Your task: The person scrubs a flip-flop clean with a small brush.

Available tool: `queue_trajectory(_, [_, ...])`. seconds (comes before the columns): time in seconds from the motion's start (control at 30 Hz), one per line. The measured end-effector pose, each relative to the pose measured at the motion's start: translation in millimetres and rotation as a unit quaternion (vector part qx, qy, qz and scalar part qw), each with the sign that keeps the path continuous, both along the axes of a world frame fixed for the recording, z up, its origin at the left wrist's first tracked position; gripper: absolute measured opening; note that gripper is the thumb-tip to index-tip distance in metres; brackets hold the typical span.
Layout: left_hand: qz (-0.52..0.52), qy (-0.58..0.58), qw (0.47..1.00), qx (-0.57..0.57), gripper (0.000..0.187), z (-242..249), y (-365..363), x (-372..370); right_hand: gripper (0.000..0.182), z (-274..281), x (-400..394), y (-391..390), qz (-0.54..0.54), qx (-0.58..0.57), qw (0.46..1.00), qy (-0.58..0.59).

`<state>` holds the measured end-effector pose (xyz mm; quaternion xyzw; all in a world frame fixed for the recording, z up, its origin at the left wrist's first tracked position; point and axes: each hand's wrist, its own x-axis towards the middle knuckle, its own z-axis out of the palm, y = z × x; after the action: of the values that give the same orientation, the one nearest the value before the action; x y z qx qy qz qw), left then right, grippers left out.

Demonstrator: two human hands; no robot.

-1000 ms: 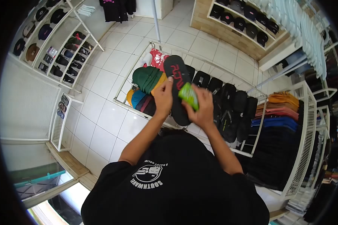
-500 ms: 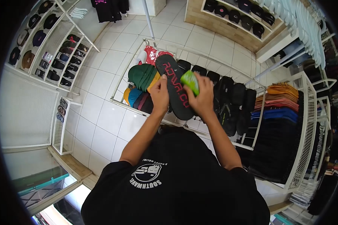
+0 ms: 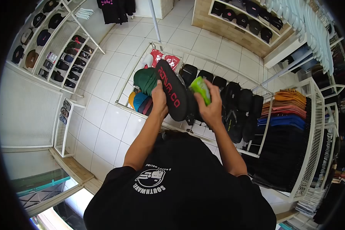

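A long black item with rounded ends and red lettering (image 3: 171,92) is held up over the low rack, tilted, its lettered face toward me. My left hand (image 3: 160,100) is closed on its left edge, thumb on the face. My right hand (image 3: 212,105) is closed around a bright green object (image 3: 200,90), just right of the black item and apart from it. Beneath them the rack holds green caps (image 3: 145,79), a red and white packet (image 3: 168,60) and several black bags (image 3: 230,92).
The white rack's rail (image 3: 122,82) surrounds the goods. Folded clothes (image 3: 289,103) hang at the right beside a white mesh frame (image 3: 312,142). Caps fill shelves (image 3: 46,50) at the upper left and a wall shelf (image 3: 243,21) at the top. White tiles (image 3: 97,96) cover the floor.
The black item has shifted slightly left and turned, in my left hand. My right hand has moved right with the green object, away from the black item's face.
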<state>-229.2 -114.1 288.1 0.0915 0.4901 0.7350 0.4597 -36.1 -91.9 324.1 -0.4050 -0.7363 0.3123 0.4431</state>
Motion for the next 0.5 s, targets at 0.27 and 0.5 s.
queue_trajectory(0.27, [-0.078,0.025,0.996,-0.041,0.062,-6,1,5,0.057,15,-28,-7,0.048,-0.014,0.998,0.034])
queue_trajectory(0.5, [-0.029,-0.161,0.985,0.064,0.062,-2,11,-51,0.070,-7,13,-54,0.283,0.071,0.949,-0.122])
